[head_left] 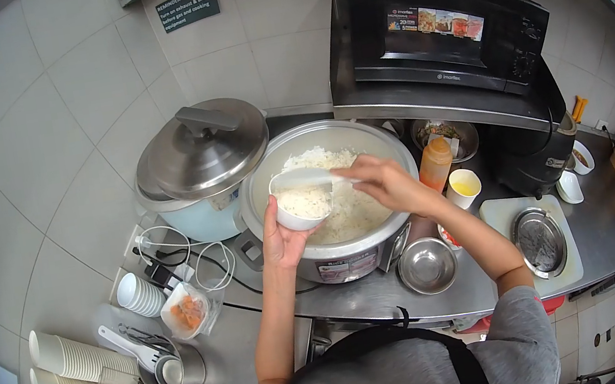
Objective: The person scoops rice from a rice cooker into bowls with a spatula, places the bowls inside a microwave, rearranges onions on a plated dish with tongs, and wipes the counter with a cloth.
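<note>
While the left hand [284,245] cups a white bowl [292,219] of rice [311,201], the right hand [389,181] pinches a pale scoop [301,180] over it. Below, a big pot [341,251] holds more rice on the shiny surface [373,299], beside tiled walls [90,90].

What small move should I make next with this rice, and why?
Perhaps gently press the rice level with the rice paddle: your right hand holds it over the white bowl, and your left hand supports the bowl above the open rice cooker, which should catch stray grains.
</note>
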Tool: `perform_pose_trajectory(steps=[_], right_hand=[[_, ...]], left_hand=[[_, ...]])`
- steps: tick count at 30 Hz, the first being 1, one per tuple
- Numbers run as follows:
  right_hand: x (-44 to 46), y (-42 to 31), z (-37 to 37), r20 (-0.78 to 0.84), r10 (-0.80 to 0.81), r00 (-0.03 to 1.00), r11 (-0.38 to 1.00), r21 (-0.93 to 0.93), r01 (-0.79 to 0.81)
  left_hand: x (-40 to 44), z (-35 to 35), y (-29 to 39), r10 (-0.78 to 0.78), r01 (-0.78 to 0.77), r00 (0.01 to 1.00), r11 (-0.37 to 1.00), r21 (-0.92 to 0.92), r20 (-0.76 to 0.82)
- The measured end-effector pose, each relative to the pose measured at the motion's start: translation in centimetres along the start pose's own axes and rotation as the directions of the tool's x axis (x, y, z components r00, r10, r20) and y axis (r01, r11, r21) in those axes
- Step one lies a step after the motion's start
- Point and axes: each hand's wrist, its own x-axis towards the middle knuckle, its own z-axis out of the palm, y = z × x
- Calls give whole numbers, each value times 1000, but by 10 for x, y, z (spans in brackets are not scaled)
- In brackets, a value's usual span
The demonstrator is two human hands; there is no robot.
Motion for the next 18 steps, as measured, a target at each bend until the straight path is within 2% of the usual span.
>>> perform_pose_trajectory(steps=[3,6,9,12,16,18], right_hand=[[-1,-2,8,-137,80,987,995,-49,-87],[-13,-5,38,-165,-21,986,999,-35,16],[-10,1,35,-228,227,947,965,186,-187],[-15,8,58,-277,268,923,960,154,-232],[-19,-24,79,-353,42,935,996,90,-11],[-14,-13,58,-212,73,975,995,76,-58]], left_hand=[[3,-7,0,34,-28,999,991,-132,41],[5,-7,0,62,-60,998,993,-104,20],[4,-8,-2,115,-111,993,979,-170,17],[4,-4,-6,198,-195,980,961,-196,-5],[6,-5,-9,209,-215,976,968,-133,-58],[2,-6,-3,179,-183,983,977,-111,-50]])
